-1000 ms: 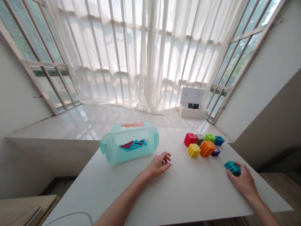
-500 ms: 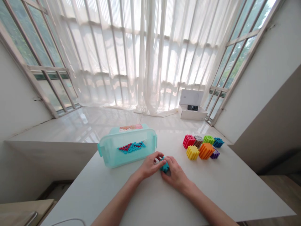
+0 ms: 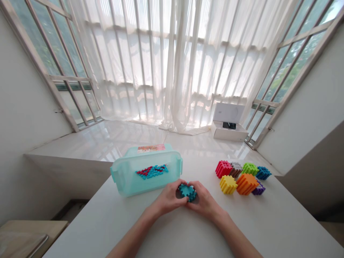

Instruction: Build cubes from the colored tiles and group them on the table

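Note:
Between my two hands, over the near middle of the white table, is a teal block of toothed interlocking pieces [image 3: 187, 192]. My left hand [image 3: 170, 196] curls round its left side, thumb at the front and fingers at the back. From the right, my right hand [image 3: 203, 199] grips it the same way, so the fingertips of both hands nearly meet. The block's flat toothed top face shows; its lower parts are partly hidden by the fingers. Just left of my left hand stands a translucent aqua bin [image 3: 122, 179] with loose blue and red toothed pieces [image 3: 152, 171] in it.
To the right sit several finished cubes, among them a red cube [image 3: 223, 168], a yellow cube [image 3: 228, 185], an orange cube [image 3: 246, 184] and a blue cube [image 3: 263, 172]. Behind, a white open box [image 3: 228, 134] holding a phone [image 3: 229, 125] stands on the sill by the curtain [image 3: 172, 71].
My hands have closed evenly round the teal block, and its toothed face now shows more fully. The whole view has shifted slightly.

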A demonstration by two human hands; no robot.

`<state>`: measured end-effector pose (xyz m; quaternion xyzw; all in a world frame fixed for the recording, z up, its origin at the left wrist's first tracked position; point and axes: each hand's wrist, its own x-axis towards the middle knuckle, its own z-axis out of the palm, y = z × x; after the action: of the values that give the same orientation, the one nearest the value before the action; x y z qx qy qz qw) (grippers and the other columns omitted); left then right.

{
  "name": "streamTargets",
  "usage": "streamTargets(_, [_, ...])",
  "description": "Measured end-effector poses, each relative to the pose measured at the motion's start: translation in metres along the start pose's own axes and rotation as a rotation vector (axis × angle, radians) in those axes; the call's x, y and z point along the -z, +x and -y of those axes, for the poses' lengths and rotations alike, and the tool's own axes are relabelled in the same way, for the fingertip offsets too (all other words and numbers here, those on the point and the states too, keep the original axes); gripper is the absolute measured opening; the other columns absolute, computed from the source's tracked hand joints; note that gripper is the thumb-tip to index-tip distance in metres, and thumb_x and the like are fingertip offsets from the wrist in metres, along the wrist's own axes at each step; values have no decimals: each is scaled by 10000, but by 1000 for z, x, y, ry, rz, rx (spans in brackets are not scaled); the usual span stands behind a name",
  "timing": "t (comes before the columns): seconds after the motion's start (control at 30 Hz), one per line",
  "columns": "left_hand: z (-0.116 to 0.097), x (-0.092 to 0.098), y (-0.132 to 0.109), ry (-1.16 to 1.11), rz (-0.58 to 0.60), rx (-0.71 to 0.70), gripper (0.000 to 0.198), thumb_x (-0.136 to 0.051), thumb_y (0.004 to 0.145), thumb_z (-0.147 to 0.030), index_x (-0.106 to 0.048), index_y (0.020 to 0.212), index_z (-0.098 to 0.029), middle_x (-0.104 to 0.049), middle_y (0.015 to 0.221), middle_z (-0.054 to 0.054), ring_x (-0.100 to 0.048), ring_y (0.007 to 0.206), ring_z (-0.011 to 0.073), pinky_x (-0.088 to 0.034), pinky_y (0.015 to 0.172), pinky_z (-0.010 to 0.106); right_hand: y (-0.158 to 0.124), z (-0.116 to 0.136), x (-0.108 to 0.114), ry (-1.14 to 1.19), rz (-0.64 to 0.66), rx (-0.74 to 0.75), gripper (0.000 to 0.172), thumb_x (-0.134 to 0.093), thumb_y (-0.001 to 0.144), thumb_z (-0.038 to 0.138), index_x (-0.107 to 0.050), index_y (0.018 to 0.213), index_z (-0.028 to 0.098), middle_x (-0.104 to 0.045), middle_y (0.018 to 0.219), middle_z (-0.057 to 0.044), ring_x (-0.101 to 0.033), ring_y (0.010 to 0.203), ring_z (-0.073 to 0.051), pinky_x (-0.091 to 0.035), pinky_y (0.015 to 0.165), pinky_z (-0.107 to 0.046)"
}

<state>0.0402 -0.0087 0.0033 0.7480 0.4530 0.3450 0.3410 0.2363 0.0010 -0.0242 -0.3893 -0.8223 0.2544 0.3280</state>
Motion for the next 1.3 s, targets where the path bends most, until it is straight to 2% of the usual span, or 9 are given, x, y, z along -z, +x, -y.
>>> streamTargets(0.23, [1, 32, 0, 12, -49, 47, 302, -688, 742, -325, -661, 1018, -203, -718, 925, 18, -663, 805, 173, -548, 788, 288, 1, 2, 3, -33, 52, 23, 483, -732, 725, 181, -514, 1153, 234, -595, 1126, -73, -580, 1042, -242, -493, 885, -361])
streamTargets(0.3, [6, 42, 2, 35, -141, 78, 311, -679, 760, -377, -661, 1023, -212, -720, 951, 23, -669, 827, 181, -551, 797, 303, 1, 4, 4, -44, 65, 46, 447, -726, 736, 178, -528, 1131, 239, -591, 1144, -76, -568, 1072, -247, -485, 914, -365])
streamTargets(0.4, [18, 53, 6, 127, -373, 125, 322, -655, 780, -422, -642, 1023, -211, -710, 976, 32, -664, 889, 202, -546, 799, 327, 1, 6, 5, -56, 68, 49, 431, -728, 747, 191, -533, 1129, 239, -587, 1165, -81, -565, 1082, -248, -484, 926, -366])
streamTargets(0.47, [27, 57, 7, 190, -465, 142, 310, -644, 790, -418, -619, 1015, -206, -699, 937, 29, -657, 861, 200, -545, 768, 323, 1, 6, 5, -62, 69, 51, 433, -732, 750, 201, -533, 1133, 237, -586, 1169, -84, -562, 1087, -249, -482, 934, -373])
streamTargets(0.57, [38, 61, 8, 247, -497, 148, 301, -640, 808, -414, -596, 1024, -210, -687, 911, 24, -647, 830, 196, -538, 770, 323, 1, 6, 4, -64, 61, 59, 439, -732, 752, 203, -531, 1140, 237, -588, 1169, -85, -560, 1091, -250, -478, 944, -380])
streamTargets(0.77, [52, 64, 8, 384, -572, 167, 335, -632, 826, -430, -580, 1074, -212, -683, 1006, 62, -636, 931, 261, -494, 888, 398, 1, 10, 4, -72, 47, 43, 426, -733, 740, 180, -542, 1117, 234, -597, 1149, -80, -569, 1073, -246, -486, 928, -372])
streamTargets(0.87, [59, 67, 14, 495, -557, 175, 358, -611, 837, -451, -572, 1101, -212, -682, 1049, 76, -612, 1015, 290, -484, 909, 422, 2, 10, 3, -67, 48, 42, 433, -741, 732, 174, -546, 1114, 234, -600, 1148, -76, -567, 1073, -244, -485, 933, -371])
streamTargets(1.03, [64, 71, 25, 680, -375, 137, 369, -552, 865, -441, -569, 1135, -189, -689, 1081, 93, -605, 1055, 304, -481, 902, 414, 2, 8, 2, -55, 51, 52, 461, -754, 730, 177, -552, 1140, 233, -591, 1173, -89, -566, 1095, -253, -485, 949, -379])
streamTargets(1.3, [77, 66, 25, 775, -389, 79, 368, -498, 892, -413, -617, 1130, -158, -646, 1201, 124, -565, 1122, 326, -427, 992, 434, 2, 9, 2, -48, 63, 63, 470, -762, 733, 170, -575, 1159, 235, -576, 1225, -101, -585, 1128, -255, -492, 973, -379])
